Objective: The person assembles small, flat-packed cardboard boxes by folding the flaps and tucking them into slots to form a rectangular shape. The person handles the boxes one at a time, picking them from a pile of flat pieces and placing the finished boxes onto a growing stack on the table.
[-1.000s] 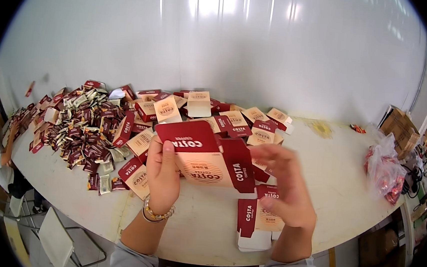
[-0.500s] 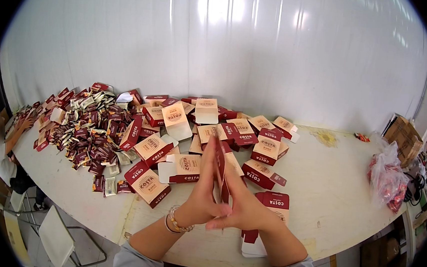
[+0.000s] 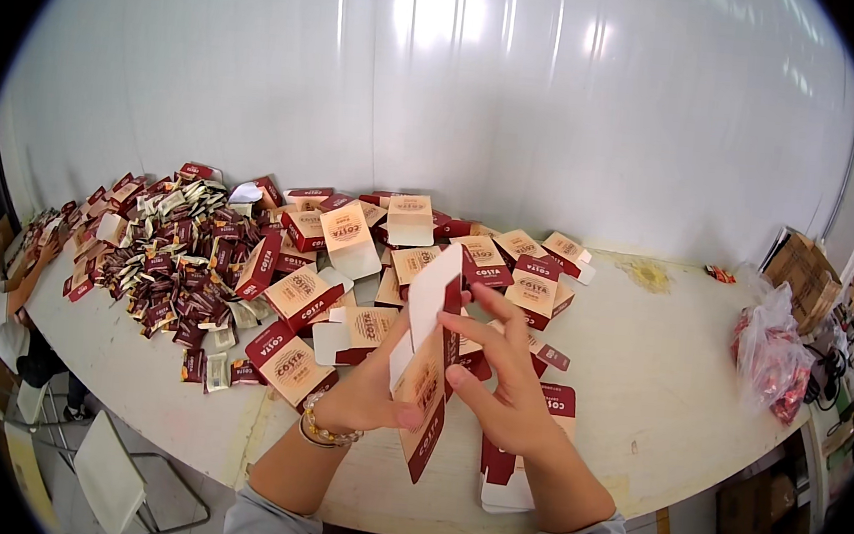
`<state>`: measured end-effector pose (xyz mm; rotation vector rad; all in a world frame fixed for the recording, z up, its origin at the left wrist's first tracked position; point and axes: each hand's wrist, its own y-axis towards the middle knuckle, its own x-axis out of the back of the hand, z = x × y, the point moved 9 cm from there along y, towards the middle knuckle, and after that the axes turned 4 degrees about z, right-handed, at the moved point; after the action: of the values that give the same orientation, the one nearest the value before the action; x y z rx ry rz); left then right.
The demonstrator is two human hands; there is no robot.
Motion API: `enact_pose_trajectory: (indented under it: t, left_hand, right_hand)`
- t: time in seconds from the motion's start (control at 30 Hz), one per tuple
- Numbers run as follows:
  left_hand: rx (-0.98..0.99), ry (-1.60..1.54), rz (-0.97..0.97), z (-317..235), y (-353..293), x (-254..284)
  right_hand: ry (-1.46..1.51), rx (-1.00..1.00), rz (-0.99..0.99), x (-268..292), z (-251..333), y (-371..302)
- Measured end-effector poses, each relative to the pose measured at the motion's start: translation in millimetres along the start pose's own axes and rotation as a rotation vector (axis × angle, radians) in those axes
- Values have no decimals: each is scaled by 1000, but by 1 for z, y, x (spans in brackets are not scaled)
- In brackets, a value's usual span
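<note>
A small red and cream carton (image 3: 427,386) stands upright between my hands above the table, its white inner flap showing at the top. My left hand (image 3: 362,392) is closed on its left side, with the thumb across the lower front face. A beaded bracelet circles that wrist. At the carton's right edge, my right hand (image 3: 510,384) has its fingers spread, and the index fingertip and thumb appear to touch the cardboard. Under my right forearm lies a flattened carton (image 3: 497,463) with a white flap. Several formed cartons (image 3: 349,241) are heaped just beyond my hands.
A large pile of small sachets (image 3: 197,259) covers the table's left part. On the right lie a clear plastic bag (image 3: 775,350) with red contents and a brown cardboard box (image 3: 805,272). Another person's arm (image 3: 30,271) reaches in at far left. A folding chair (image 3: 110,468) stands below.
The carton was pressed flat, edge-on, between both palms. Now it is turned with its front and white flap showing, and my right hand has come away with fingers spread.
</note>
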<state>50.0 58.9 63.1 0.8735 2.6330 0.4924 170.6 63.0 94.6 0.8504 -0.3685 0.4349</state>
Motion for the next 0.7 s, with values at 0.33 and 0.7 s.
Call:
enact_pose_trajectory:
  t: [0.33, 0.7]
  left_hand:
    - [65, 150, 51, -5, 5, -17]
    - [135, 150, 98, 2, 0, -16]
  right_hand:
    - [-219, 45, -75, 10, 1, 0]
    - [-353, 218, -51, 7, 20, 1]
